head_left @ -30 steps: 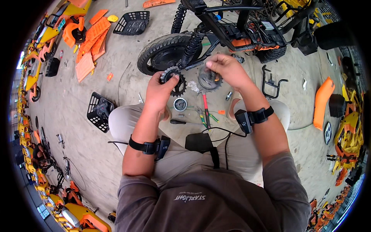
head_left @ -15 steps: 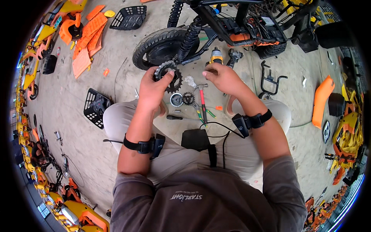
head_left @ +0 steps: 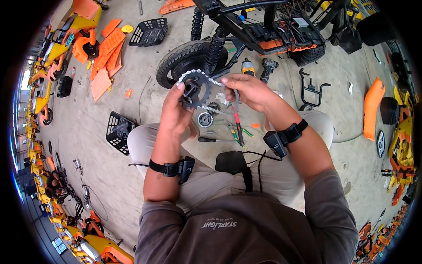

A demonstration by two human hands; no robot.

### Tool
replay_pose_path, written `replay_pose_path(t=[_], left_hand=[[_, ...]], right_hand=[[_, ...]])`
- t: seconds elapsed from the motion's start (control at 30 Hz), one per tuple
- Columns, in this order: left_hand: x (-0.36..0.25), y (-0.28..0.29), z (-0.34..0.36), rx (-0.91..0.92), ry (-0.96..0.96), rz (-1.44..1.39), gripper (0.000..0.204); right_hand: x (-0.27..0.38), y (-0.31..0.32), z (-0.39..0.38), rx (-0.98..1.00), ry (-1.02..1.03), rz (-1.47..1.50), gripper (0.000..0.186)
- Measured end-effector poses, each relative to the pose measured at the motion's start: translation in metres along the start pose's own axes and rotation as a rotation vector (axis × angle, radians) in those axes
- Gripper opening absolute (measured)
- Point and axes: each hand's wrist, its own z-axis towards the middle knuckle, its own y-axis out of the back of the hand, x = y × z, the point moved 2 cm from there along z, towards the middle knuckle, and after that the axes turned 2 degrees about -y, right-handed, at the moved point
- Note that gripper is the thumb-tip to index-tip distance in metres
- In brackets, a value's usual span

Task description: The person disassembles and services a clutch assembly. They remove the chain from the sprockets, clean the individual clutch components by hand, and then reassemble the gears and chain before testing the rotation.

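Between both hands, above the floor, is a dark toothed chainring (head_left: pixel 205 91). My left hand (head_left: pixel 172 108) grips its left side, the thumb near the black centre piece. A silver roller chain (head_left: pixel 192 71) runs over the chainring's upper teeth and stretches right. In my right hand (head_left: pixel 250 90), the chain is pinched between thumb and fingers, with a length hanging below. Under the hands lie a small dark sprocket (head_left: pixel 214 106), a ring-shaped silver gear (head_left: pixel 205 119), a red-handled hammer (head_left: pixel 238 122), green-handled pliers (head_left: pixel 234 133) and a black-handled screwdriver (head_left: pixel 210 140).
Ahead stands a stripped vehicle frame with a black-tyred wheel (head_left: pixel 169 66). A yellow drill (head_left: pixel 248 67) and a black power driver (head_left: pixel 269 69) lie near it. Black baskets (head_left: pixel 148 32) and orange panels (head_left: pixel 105 55) are at left; a black metal bracket (head_left: pixel 310 89) lies right.
My right hand has come left and down to the chainring and now holds the chain, which stretches between both hands. The chainring has turned in my left hand. The whole view has shifted slightly.
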Motion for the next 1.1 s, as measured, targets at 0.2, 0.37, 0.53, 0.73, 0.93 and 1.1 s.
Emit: replay_pose_path(t=[0.2,0.37,0.53,0.73,0.93,1.1], left_hand=[[0.01,-0.001,-0.001,-0.168,0.032,-0.161,0.036],[0.021,0.002,-0.001,0.083,0.119,-0.669,0.037],[0.031,-0.018,-0.003,-0.14,0.109,-0.334,0.044],[0.074,-0.034,-0.007,0.139,0.382,-0.104,0.03],[0.101,0.007,0.012,-0.139,0.379,0.228,0.014],[0.111,0.027,0.023,-0.284,0.379,0.397,0.014]], right_hand=[[0.017,0.007,-0.009,0.001,0.107,0.182,0.024],[0.031,0.006,-0.02,-0.016,0.226,0.351,0.024],[0.063,0.004,-0.05,0.082,0.586,0.395,0.029],[0.076,-0.003,-0.059,0.036,0.681,0.142,0.031],[0.078,-0.013,-0.062,-0.107,0.586,-0.153,0.026],[0.062,0.002,-0.043,-0.28,0.582,-0.383,0.022]])
